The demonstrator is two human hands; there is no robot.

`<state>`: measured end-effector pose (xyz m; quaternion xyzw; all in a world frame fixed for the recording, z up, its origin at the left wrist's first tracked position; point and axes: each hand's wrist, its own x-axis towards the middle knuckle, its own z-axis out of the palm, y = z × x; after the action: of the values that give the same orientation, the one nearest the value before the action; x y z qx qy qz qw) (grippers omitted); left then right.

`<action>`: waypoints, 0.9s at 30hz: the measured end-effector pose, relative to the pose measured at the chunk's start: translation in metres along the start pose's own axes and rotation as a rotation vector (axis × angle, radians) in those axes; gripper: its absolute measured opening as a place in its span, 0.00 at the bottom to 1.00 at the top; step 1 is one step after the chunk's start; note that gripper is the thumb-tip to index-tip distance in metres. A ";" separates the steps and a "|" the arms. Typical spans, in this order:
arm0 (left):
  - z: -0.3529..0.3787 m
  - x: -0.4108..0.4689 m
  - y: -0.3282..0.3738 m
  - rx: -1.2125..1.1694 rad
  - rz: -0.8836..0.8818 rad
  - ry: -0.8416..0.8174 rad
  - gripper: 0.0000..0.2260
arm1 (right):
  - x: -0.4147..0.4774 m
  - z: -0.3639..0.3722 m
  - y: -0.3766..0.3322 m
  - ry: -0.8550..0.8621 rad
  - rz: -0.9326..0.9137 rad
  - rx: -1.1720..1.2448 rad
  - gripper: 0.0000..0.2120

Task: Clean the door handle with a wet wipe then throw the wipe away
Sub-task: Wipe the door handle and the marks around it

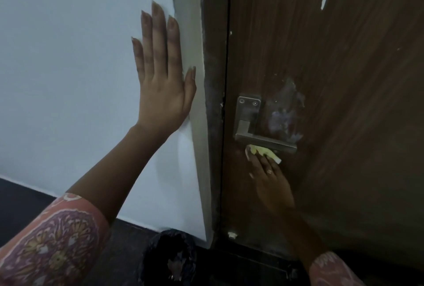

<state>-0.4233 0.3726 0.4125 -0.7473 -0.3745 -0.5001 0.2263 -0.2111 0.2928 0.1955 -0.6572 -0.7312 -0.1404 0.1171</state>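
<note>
Door [344,79] swing is the main risk under pressure. Left hand [164,93] lies flat, released, on the wall [68,56]. Right hand [269,180] fingers [259,159] press the wipe [263,151] under the handle [263,141]; it could slip free. Bin [169,260] waits below.

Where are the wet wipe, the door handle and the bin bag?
wet wipe [263,153]: head view, yellowish bunched middle.
door handle [266,141]: head view, lever bar above the wipe.
bin bag [169,260]: head view, black crumpled top on the floor.
</note>
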 end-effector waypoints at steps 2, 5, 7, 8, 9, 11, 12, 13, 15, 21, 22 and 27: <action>0.000 -0.001 -0.001 -0.002 -0.007 0.000 0.26 | -0.010 -0.005 0.024 0.013 0.008 -0.010 0.23; 0.001 -0.001 0.000 0.004 -0.015 0.009 0.26 | -0.009 -0.019 0.040 0.100 0.029 -0.129 0.22; 0.001 0.000 0.001 -0.006 -0.012 0.015 0.26 | 0.004 -0.023 0.037 0.108 0.001 -0.160 0.25; 0.001 0.000 0.000 -0.006 -0.008 0.017 0.26 | 0.008 -0.026 0.034 0.107 -0.031 -0.163 0.26; 0.001 0.000 0.000 -0.002 -0.002 0.017 0.25 | 0.010 -0.026 0.033 0.095 -0.083 -0.173 0.26; 0.001 -0.001 -0.001 -0.003 0.005 0.011 0.25 | 0.004 -0.025 0.043 0.034 -0.229 -0.235 0.25; 0.001 -0.001 -0.001 -0.004 0.002 0.011 0.25 | -0.002 -0.025 0.052 0.027 -0.281 -0.283 0.24; 0.001 -0.001 -0.001 -0.002 -0.004 0.014 0.25 | -0.007 -0.029 0.060 0.042 -0.283 -0.328 0.22; 0.001 -0.001 -0.001 0.006 -0.020 0.015 0.26 | -0.007 -0.046 0.069 0.132 -0.184 -0.335 0.21; -0.001 0.000 0.001 -0.010 -0.002 -0.005 0.26 | 0.029 -0.062 0.050 0.194 -0.228 -0.220 0.23; -0.001 0.000 0.000 -0.008 -0.008 -0.001 0.26 | 0.024 -0.058 0.056 0.157 -0.283 -0.286 0.22; 0.001 -0.002 -0.002 0.014 -0.023 0.011 0.26 | 0.018 -0.088 0.093 0.187 -0.325 -0.486 0.23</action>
<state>-0.4244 0.3740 0.4101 -0.7383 -0.3854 -0.5044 0.2279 -0.1219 0.2874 0.2888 -0.5244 -0.7579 -0.3880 -0.0009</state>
